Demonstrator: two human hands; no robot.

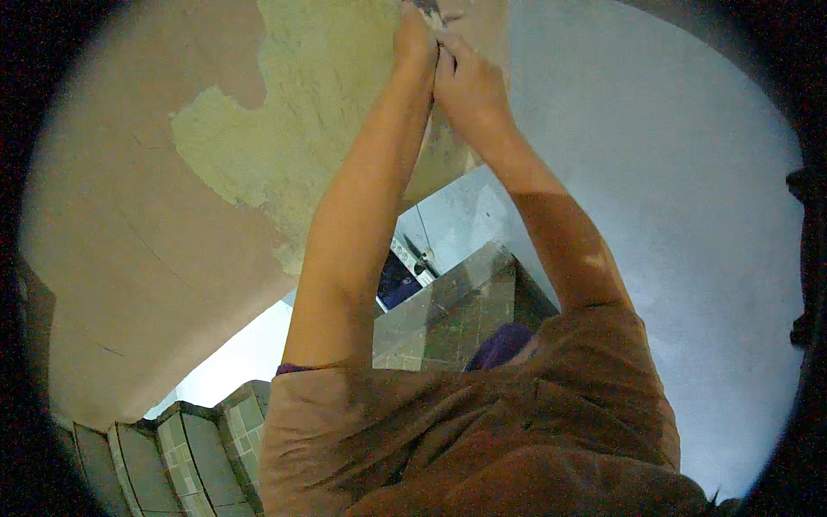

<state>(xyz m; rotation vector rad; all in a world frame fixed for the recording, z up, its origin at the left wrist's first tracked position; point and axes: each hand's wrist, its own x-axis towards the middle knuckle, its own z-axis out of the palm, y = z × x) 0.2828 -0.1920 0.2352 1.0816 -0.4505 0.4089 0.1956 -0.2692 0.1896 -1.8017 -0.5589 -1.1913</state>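
Both my arms reach up along a wall, and the two hands meet close together at the top of the view. My left hand is closed, its fingers partly cut off by the upper edge. Just right of it and slightly lower, my right hand is closed too, with bent fingers near the left hand. A small dark and pale thing shows by the fingertips; its kind cannot be made out. Behind the hands, the beige wall bears a large, ragged yellow-green patch.
A pale bluish wall fills the right side. Tiled stairs descend at the lower left. Below my arms are a grey tiled ledge and a dark blue object beside a white strip. Thin cracks run across the beige wall.
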